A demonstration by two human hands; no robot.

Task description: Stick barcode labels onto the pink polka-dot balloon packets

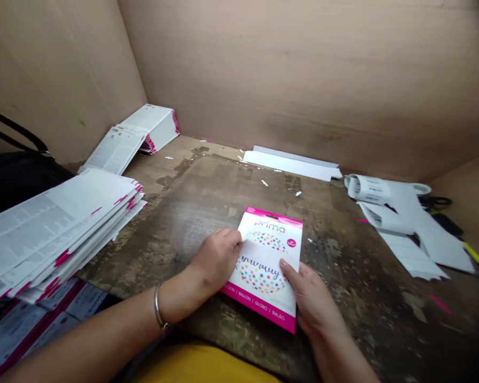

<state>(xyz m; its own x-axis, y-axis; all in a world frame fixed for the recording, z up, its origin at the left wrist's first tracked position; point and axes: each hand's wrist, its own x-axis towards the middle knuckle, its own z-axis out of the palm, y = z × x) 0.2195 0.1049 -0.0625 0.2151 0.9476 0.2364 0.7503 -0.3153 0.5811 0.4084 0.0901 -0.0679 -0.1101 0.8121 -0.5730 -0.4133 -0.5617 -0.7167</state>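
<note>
A white and pink balloon packet (pixel 265 266), printed "prima" with coloured dots, is held tilted just above the front of the worn wooden table. My left hand (pixel 219 258) is closed at the packet's left edge, its fingertips pinched there; a metal bangle circles that wrist. On the other side, my right hand (pixel 313 290) grips the packet's right edge, thumb on the printed face and fingers underneath. A pale band crosses the packet's middle, over part of the lettering; whether it is a strip or glare I cannot tell.
Stacked white and pink packets (pixel 64 223) lie at the left, with another pile (pixel 154 125) in the back corner. Curled label strips (pixel 403 223), black scissors (pixel 437 202) and a yellow-black cutter (pixel 477 258) lie at right. Folded white paper (pixel 291 164) rests by the back wall.
</note>
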